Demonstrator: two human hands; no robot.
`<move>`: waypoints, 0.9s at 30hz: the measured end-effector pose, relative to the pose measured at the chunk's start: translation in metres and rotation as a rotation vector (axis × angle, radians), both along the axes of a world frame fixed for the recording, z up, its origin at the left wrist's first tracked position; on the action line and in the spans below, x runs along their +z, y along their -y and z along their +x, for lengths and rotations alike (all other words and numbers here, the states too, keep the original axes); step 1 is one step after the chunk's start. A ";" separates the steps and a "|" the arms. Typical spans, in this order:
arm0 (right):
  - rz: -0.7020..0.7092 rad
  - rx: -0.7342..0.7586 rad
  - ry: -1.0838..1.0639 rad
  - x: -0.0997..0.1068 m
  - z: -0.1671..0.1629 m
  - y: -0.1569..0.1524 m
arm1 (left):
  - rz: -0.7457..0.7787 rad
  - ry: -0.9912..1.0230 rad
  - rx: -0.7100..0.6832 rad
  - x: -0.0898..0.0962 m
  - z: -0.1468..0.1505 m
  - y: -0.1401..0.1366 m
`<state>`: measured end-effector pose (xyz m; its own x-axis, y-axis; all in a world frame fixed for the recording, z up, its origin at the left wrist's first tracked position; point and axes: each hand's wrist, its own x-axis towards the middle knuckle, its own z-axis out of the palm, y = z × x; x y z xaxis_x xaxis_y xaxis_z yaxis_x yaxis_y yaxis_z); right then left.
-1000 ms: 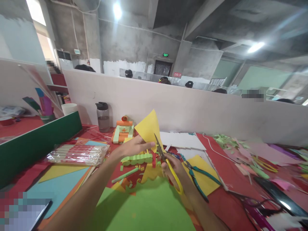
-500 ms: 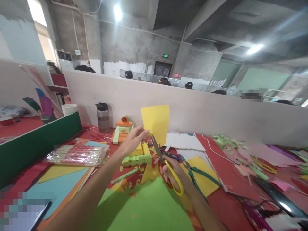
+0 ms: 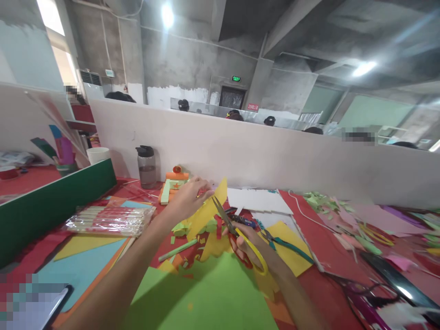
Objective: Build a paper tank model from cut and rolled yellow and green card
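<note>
My left hand [image 3: 194,197] is closed on a sheet of yellow paper [image 3: 208,211], which hangs tilted with its narrow corner pointing up and right. In my right hand [image 3: 244,239] are scissors [image 3: 225,217] with yellow handles. Their blades are parted a little and point up-left, with the tips close to the paper's edge; whether they touch it I cannot tell. Below both hands lies a large green sheet [image 3: 202,293], with small paper scraps at its far edge. Behind my left hand stands an orange and pale-green paper model [image 3: 176,183], partly hidden.
Pliers [image 3: 287,244] with green handles lie on yellow paper to the right. A water bottle [image 3: 146,167] stands by the white partition [image 3: 261,156]. Wrapped sticks [image 3: 110,220] lie on the left. At the right are paper scraps [image 3: 323,204] and a dark flat device [image 3: 395,275].
The yellow paper has swung down from upright and now slants, seen narrower. My left hand has turned with it. The scissors have stayed nearly in place, with their blades now slightly apart.
</note>
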<state>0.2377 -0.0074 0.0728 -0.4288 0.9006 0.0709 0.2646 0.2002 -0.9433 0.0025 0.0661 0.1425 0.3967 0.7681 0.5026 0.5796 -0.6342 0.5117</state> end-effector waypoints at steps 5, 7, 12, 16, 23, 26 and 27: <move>-0.025 0.012 -0.004 0.012 -0.003 0.013 | 0.052 -0.125 0.146 0.011 0.001 0.013; -0.030 0.012 0.001 0.016 -0.004 0.018 | 0.040 -0.149 0.151 0.016 0.001 0.016; 0.000 0.070 0.002 0.021 -0.006 0.023 | -0.058 -0.100 0.063 0.020 -0.003 0.017; 0.011 0.109 -0.003 0.019 -0.004 0.021 | -0.115 -0.062 -0.023 0.020 -0.010 0.015; -0.107 0.181 0.059 0.010 -0.005 0.012 | -0.101 -0.182 0.022 0.030 -0.012 0.023; -0.100 0.135 0.102 0.012 -0.011 0.013 | -0.061 -0.214 0.084 0.031 -0.007 0.029; -0.097 0.119 0.113 0.012 -0.013 0.013 | -0.044 -0.219 0.090 0.031 -0.005 0.031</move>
<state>0.2251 -0.0208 0.0852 -0.5334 0.8431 -0.0681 0.3496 0.1465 -0.9254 -0.0024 0.0349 0.1736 0.4213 0.8246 0.3776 0.7329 -0.5548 0.3937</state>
